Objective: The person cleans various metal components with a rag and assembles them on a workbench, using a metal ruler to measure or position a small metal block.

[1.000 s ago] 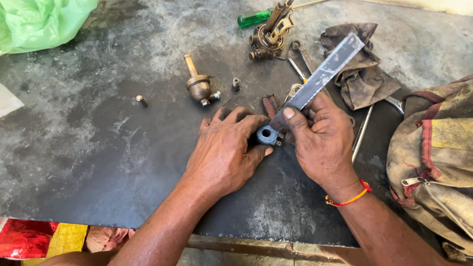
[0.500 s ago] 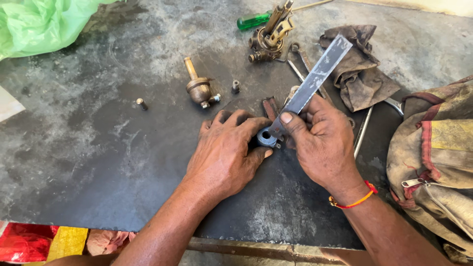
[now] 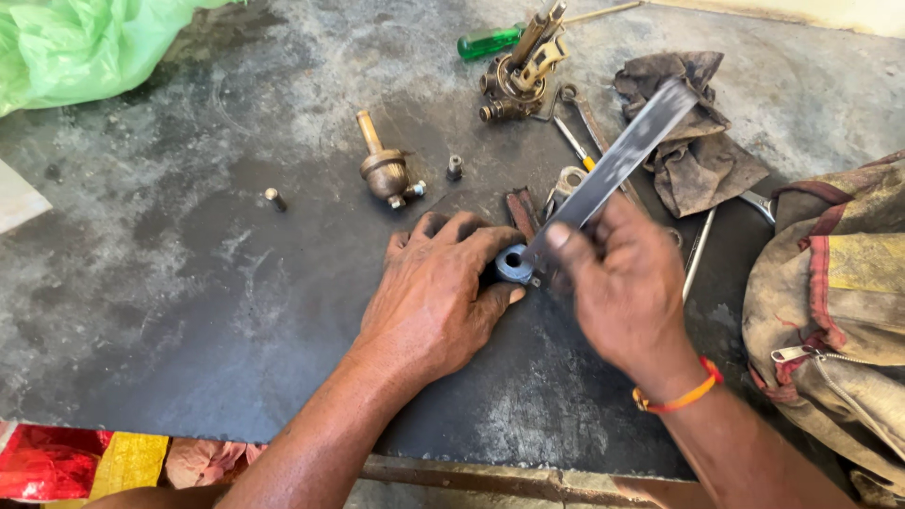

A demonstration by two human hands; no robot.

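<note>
Flat file worked against a small metal ring

The metal ring (image 3: 514, 263) lies on the dark surface (image 3: 189, 311), left hand (image 3: 436, 292) in a closed grip pinning it; right hand (image 3: 624, 283) clasps the flat file (image 3: 617, 165), tip touching the ring, brass valve (image 3: 385, 170) behind.

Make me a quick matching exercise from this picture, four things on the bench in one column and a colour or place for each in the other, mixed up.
1. screwdriver handle
2. wristband
3. flat metal bar
4. plastic bag

A. top left corner
B. orange
C. in the right hand
D. dark green, top centre

Pairs: 1-D, 2-B, 3-C, 4-A
</note>
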